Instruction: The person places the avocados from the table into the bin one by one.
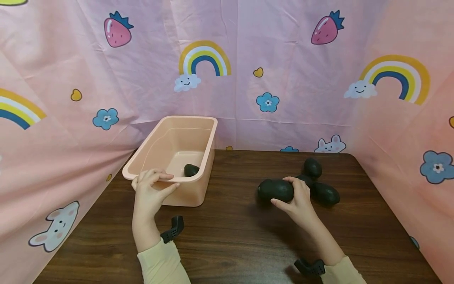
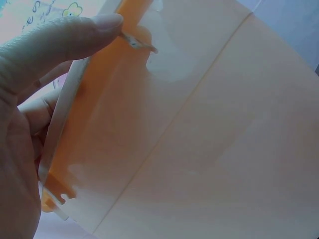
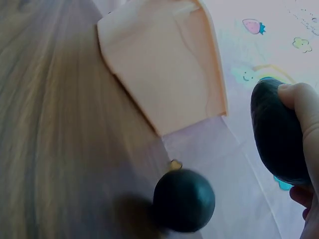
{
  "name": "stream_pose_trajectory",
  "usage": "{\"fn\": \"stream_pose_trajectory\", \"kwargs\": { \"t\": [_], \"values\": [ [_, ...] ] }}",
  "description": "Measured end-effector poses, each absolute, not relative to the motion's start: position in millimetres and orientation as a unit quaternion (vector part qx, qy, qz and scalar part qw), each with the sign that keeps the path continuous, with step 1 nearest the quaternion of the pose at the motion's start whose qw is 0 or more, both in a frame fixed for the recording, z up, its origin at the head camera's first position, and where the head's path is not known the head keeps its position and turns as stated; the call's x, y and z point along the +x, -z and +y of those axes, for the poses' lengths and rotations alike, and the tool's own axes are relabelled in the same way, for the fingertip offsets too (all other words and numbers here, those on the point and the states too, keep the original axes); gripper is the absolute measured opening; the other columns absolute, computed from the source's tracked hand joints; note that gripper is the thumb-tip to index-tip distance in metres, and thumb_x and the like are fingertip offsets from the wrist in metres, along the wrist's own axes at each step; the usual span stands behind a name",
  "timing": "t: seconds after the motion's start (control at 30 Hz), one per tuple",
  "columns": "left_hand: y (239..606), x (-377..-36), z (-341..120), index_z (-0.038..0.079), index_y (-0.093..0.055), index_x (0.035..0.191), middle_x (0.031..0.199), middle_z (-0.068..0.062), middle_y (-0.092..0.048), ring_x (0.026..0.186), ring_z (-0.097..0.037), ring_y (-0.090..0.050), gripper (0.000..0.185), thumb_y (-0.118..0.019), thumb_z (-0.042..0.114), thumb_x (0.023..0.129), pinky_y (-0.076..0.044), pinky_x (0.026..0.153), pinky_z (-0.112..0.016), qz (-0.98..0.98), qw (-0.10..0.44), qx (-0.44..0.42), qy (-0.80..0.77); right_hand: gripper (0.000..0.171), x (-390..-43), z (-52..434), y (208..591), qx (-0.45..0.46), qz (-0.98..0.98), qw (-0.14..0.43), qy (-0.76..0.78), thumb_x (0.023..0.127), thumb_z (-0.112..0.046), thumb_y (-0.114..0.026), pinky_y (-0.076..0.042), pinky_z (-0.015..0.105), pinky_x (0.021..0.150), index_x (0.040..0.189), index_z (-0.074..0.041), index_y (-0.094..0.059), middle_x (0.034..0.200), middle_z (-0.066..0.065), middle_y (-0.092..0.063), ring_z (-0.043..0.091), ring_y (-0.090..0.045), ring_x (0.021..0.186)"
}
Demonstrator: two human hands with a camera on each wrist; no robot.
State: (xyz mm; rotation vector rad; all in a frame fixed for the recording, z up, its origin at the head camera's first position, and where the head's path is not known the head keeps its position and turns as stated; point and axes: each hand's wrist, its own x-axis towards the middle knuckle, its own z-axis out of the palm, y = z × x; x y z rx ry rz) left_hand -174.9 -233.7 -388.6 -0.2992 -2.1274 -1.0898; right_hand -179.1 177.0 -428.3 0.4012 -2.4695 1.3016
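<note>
My right hand [image 1: 289, 193] grips a dark green avocado [image 1: 276, 190] low over the brown table [image 1: 234, 232], right of centre; the right wrist view shows my fingers [image 3: 304, 107] wrapped over this avocado [image 3: 279, 134]. Three more avocados lie just behind it: one [image 1: 313, 167] at the back, one [image 1: 325, 194] to the right, one [image 1: 306, 179] partly hidden by my hand. My left hand [image 1: 156, 182] holds the near rim of a peach plastic bin [image 1: 149, 148], thumb [image 2: 65, 37] on the outside of the rim. A single avocado [image 1: 191, 170] lies inside the bin.
Pink patterned cloth [image 1: 283, 79] walls in the table at the back and on both sides. The bin [image 3: 164, 64] stands at the back left. Another avocado [image 3: 183, 200] shows in the right wrist view near the table's edge.
</note>
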Motion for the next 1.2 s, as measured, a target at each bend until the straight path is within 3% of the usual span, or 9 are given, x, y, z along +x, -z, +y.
{"fn": "stream_pose_trajectory", "kwargs": {
  "t": [1.2],
  "values": [
    [388.9,-176.0,-235.0,0.005,-0.075,0.086,0.091,-0.003,-0.064,0.1,-0.015,-0.043,0.028,-0.089,0.003,0.061,-0.006,0.096,-0.036,-0.825,0.361,-0.118,0.418,0.067,-208.6,112.1,377.5,0.201,-0.832,0.145,-0.496,0.077,-0.031,-0.08,-0.032,0.055,0.088,0.127,-0.007,-0.043,0.123,0.015,-0.041,0.034,-0.028,0.117]
  ]
}}
